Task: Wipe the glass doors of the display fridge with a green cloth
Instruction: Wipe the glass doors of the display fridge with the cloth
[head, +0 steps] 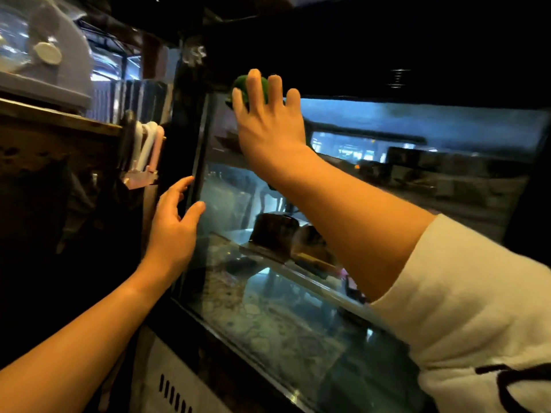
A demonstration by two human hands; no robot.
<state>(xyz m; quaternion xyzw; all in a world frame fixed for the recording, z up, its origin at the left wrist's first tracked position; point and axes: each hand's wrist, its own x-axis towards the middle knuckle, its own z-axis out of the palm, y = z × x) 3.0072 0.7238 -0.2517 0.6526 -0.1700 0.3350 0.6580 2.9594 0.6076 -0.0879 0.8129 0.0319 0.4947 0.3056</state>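
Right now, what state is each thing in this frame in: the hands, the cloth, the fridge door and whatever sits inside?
right hand: fingers spread, pressing the cloth flat against the glass
green cloth: bunched under the right hand at the door's top left corner
left hand: open, fingertips at the door's left frame
glass door: shut, full of reflections
cake: on the shelf inside, behind the glass

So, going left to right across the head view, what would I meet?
Domed cover → pastel utensil handles → left hand → right hand pressing the green cloth on the glass door → white sleeve.
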